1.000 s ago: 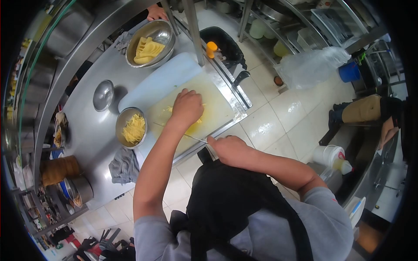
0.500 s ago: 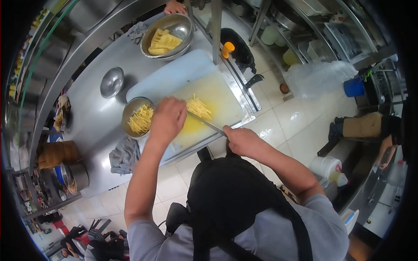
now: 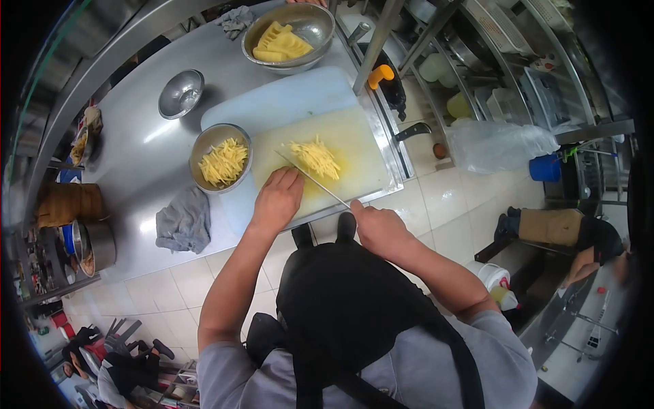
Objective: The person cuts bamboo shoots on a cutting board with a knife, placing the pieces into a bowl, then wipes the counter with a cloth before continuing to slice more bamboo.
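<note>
My right hand grips the handle of a kitchen knife at the board's near edge. Its blade slants up-left over a cutting board, along the near side of a pile of thin yellow strips. My left hand rests beside the blade on the near side, fingers bent and together; whatever lies under them is hidden. Left of the board, touching or almost touching it, a metal bowl holds more yellow strips.
A bluish board lies behind. Farther back, a large metal bowl holds yellow chunks. A small bowl and a grey cloth are on the steel table. A black-handled knife sits at the right edge.
My left hand has come down from between the bowl and the pile to beside the blade. The knife stays in my right hand. The whole view has shifted slightly.
</note>
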A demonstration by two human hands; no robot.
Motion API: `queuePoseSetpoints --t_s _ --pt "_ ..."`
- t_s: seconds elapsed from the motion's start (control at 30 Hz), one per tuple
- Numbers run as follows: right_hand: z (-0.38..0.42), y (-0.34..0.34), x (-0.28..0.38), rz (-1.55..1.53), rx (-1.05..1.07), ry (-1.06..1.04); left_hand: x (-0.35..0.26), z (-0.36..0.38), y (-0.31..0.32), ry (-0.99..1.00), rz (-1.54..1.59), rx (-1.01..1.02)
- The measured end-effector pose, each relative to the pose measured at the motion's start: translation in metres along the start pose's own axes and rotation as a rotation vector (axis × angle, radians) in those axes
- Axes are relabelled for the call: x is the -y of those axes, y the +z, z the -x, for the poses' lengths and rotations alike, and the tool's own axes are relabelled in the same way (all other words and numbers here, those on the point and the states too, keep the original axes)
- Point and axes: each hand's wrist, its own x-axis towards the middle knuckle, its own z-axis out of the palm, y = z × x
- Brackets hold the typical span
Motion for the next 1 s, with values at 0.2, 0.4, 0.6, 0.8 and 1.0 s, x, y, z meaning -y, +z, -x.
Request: queuePoseSetpoints --t_s 0.2,0.4,0.6,0.8,1.0 --pt "0.002 0.003 -0.001 -0.025 -0.059 -0.065 -0.003 0.000 0.003 -0.002 0.039 -0.090" --pt "0.002 -0.003 -0.003 -0.022 -0.023 -0.056 -0.003 -0.002 0.003 -0.004 0.042 -0.122" --pt "0.003 -0.006 -0.003 -0.036 -0.022 -0.060 -0.003 -0.002 0.004 0.001 0.044 -0.143" --pt "0.000 -0.006 -0.007 -0.029 0.018 -0.061 -0.004 0.002 0.005 -0.017 0.058 -0.140" --pt "-0.006 -0.008 -0.007 -0.112 0.117 0.026 -0.002 -0.004 -0.006 -0.328 0.069 -0.249"
